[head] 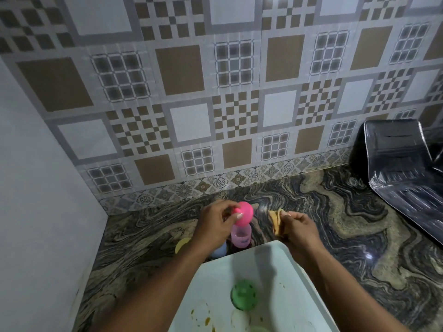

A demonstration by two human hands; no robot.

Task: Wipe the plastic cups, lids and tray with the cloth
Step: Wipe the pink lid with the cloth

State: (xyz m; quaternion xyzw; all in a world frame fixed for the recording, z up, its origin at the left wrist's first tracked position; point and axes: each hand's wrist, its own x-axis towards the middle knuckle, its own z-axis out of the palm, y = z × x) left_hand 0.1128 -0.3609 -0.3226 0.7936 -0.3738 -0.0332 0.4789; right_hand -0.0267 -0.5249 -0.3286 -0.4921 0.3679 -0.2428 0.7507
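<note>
While the marbled worktop (335,236) carries a stained white tray (263,271) at its near edge, the left hand (213,226) pinches a pink lid (243,213) above the pink cup (241,237) just beyond the tray. The right hand (299,226) grips the yellow cloth (275,222).

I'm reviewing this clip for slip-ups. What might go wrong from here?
The left hand pinches the pink lid by its edge above the pink cup; it may slip and knock the cup over. The tray has brown stains near the green item, so wiped pieces set there could get dirty again. The cloth bunched in the right hand may wipe patchily.
</note>
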